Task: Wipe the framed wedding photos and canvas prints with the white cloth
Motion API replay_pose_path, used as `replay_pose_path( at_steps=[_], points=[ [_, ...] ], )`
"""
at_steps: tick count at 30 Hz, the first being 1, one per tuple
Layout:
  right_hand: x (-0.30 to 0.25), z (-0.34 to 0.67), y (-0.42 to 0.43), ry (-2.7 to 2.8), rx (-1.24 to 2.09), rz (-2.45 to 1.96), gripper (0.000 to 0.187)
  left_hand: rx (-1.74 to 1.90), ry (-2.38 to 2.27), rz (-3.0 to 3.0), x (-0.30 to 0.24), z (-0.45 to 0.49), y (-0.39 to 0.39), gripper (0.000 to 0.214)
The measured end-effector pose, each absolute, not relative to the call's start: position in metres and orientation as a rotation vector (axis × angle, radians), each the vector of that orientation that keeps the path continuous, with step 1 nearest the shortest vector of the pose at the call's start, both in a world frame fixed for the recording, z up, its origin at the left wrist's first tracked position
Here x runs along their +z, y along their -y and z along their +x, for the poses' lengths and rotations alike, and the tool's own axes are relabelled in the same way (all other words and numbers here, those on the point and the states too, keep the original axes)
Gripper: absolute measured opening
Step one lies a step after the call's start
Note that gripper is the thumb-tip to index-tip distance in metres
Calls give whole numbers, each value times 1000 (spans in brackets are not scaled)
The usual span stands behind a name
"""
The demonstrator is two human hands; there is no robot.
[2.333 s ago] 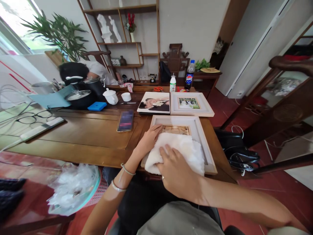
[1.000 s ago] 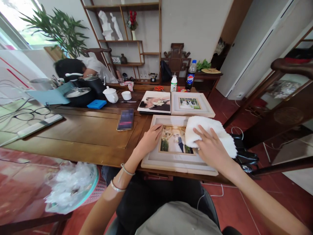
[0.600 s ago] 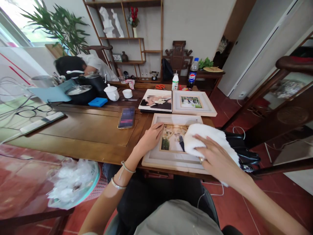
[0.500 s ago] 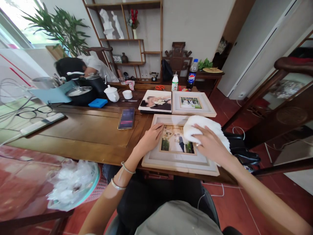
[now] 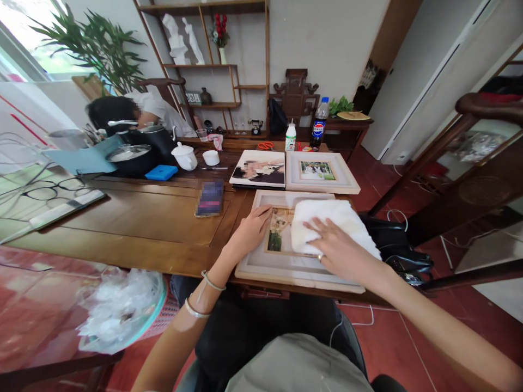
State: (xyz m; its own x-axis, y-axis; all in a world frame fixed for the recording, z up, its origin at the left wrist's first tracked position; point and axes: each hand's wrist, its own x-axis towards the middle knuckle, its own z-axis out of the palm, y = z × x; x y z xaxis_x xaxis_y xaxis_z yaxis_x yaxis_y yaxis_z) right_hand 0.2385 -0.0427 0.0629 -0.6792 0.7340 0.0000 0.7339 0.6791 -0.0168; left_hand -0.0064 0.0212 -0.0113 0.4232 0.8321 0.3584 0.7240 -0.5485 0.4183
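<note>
A white-framed photo (image 5: 281, 267) lies flat at the near right corner of the wooden table (image 5: 147, 228). My left hand (image 5: 251, 228) rests with fingers flat on the frame's left border. My right hand (image 5: 341, 253) presses a fluffy white cloth (image 5: 322, 220) onto the glass, fingers spread on top of it. The cloth covers most of the picture; only its left strip shows.
Beyond lie a frameless photo print (image 5: 258, 170) and a second white frame (image 5: 321, 172). A phone (image 5: 210, 199) lies to the left. Pots, a teapot (image 5: 184, 158) and bottles (image 5: 317, 126) stand farther back. Another person (image 5: 122, 111) bends over at the far left. A black bag (image 5: 398, 250) sits right of the table.
My right hand has swept the cloth from the frame's near part to its right side, then leftward over the picture. The left hand has stayed on the frame's left border.
</note>
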Motion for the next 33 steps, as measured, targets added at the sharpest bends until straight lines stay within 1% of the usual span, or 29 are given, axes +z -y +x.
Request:
replay_pose_path(
  at_steps=[4,7,10,17,20,24,31,33],
  points=[
    [73,230,91,2905,297,-1054,46,800,-1369,2481,-13,-7,-22,41],
    [64,225,97,2891,329,-920,43,787,-1368,2491,-13,-6,-22,42],
    [50,228,74,2840,203,-985,44,766,-1368,2505,-11,-6,-21,42],
    [43,247,-19,2695,-376,-1301,50,782,-1366,2506,-9,-6,-20,40],
    [44,242,-39,2696,-440,-1342,49,803,-1365,2505,-10,-6,-20,40],
    [45,226,-22,2788,-319,-1300,45,819,-1362,2508,-10,-5,-20,39],
    [70,210,78,2972,161,-1036,40,809,-1374,2503,-10,-5,-20,40],
    [73,206,96,2964,246,-983,39,812,-1372,2501,-11,-5,-21,40]
  ],
)
